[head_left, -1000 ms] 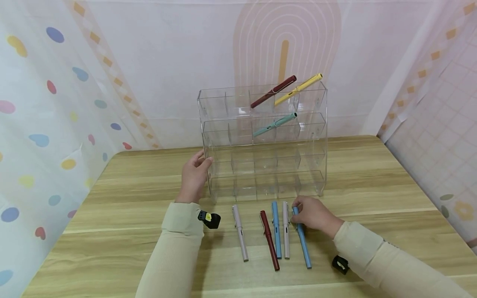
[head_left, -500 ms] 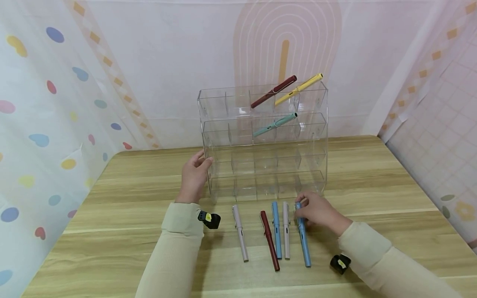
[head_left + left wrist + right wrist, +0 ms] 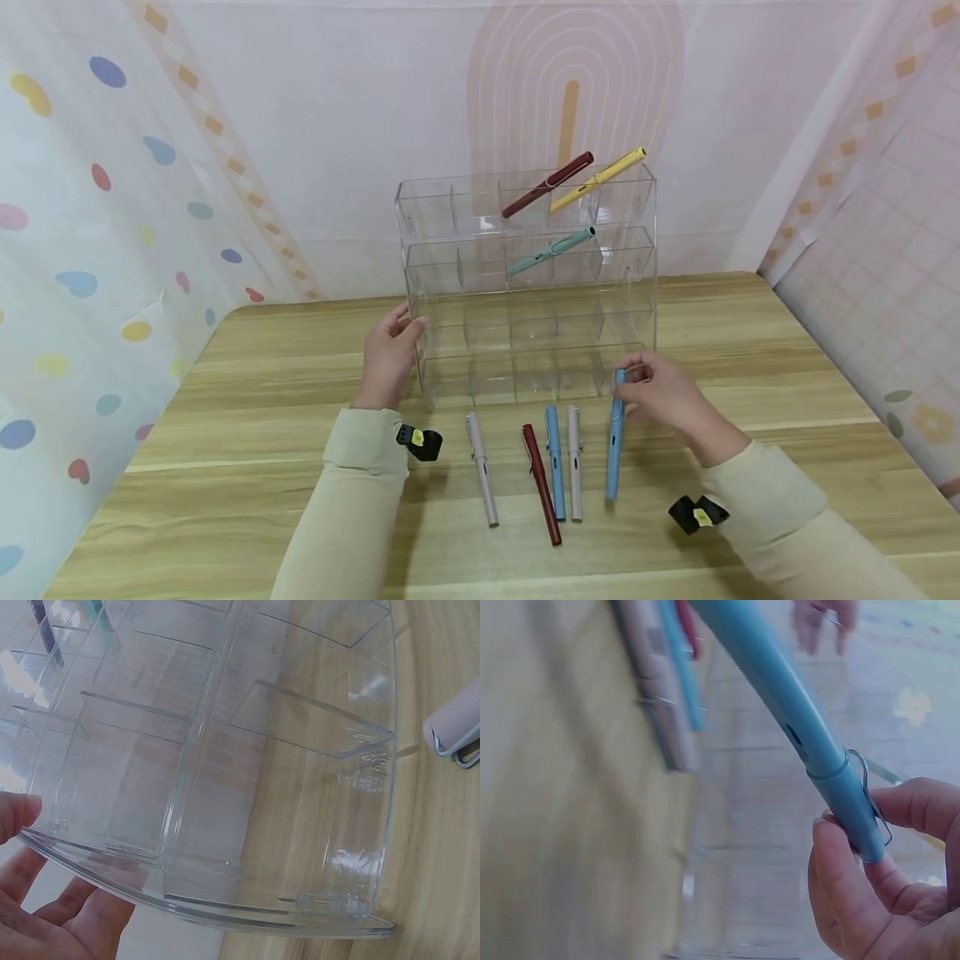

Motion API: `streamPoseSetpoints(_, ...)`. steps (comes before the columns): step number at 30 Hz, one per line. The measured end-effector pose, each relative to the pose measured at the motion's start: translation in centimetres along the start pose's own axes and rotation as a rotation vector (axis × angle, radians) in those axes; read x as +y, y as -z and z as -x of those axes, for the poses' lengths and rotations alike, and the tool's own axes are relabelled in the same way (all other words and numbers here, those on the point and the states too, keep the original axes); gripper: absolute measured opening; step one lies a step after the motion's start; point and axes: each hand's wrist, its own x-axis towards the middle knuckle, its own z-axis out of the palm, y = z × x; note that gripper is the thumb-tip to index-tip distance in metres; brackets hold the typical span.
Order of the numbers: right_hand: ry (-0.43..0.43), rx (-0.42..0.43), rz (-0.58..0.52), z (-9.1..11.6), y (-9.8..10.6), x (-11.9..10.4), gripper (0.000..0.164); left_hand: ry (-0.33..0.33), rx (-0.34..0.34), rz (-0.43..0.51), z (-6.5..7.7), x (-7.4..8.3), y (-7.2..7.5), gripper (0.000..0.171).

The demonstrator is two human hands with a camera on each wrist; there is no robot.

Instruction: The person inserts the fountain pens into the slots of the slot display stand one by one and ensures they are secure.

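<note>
My right hand (image 3: pixel 666 400) pinches a blue pen (image 3: pixel 615 442) by its capped, clipped end between thumb and fingers. The pen points down toward the table, in front of the right corner of a clear tiered pen rack (image 3: pixel 459 292). In the right wrist view the metal clip of the blue pen (image 3: pixel 780 690) lies beside the thumb. My left hand (image 3: pixel 388 358) holds the rack's left side panel, thumb on the inner face and fingers outside, as the left wrist view shows with the panel (image 3: pixel 202 913).
On the wooden table (image 3: pixel 262 467) lie a pale lilac pen (image 3: pixel 482 471), a dark red pen (image 3: pixel 542 483), another blue pen (image 3: pixel 556 462) and another lilac pen (image 3: pixel 575 462). The rack's upper tiers bear a dark red pen (image 3: pixel 547 185), a yellow pen (image 3: pixel 598 179) and a teal pen (image 3: pixel 551 252).
My right hand has lifted the blue pen off the table and moved it up and slightly right, turning it more upright. My left hand stays on the rack.
</note>
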Motion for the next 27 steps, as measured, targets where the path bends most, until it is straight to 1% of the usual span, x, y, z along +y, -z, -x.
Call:
streamPoseSetpoints(4,0.054,0.057,-0.049,0.2,1.1,-1.1,0.035,0.011,-0.003,0.003,0.0,0.1,0.1,0.052)
streamPoseSetpoints(6,0.084,0.103,-0.079,0.3,1.6,-1.6,0.033,0.015,-0.002,0.007,0.0,0.1,0.0,0.052)
streamPoseSetpoints(11,0.149,0.224,-0.184,0.6,3.1,-3.1,0.022,0.012,-0.001,0.013,0.0,0.1,0.0,0.051)
streamPoseSetpoints(14,0.184,0.3,-0.285,0.7,3.9,-4.0,0.018,0.015,-0.006,0.018,0.1,0.2,-0.1,0.053)
streamPoseSetpoints(20,0.261,0.448,-0.533,0.2,5.0,-6.1,0.023,0.021,-0.006,0.028,0.2,0.3,-0.1,0.051)
streamPoseSetpoints(24,0.284,0.538,-0.608,-0.5,5.2,-7.4,0.026,0.018,-0.008,0.018,0.1,0.3,-0.1,0.051)
streamPoseSetpoints(27,0.318,0.598,-0.643,-1.0,5.3,-8.3,0.027,0.012,-0.011,0.006,0.1,0.2,0.0,0.051)
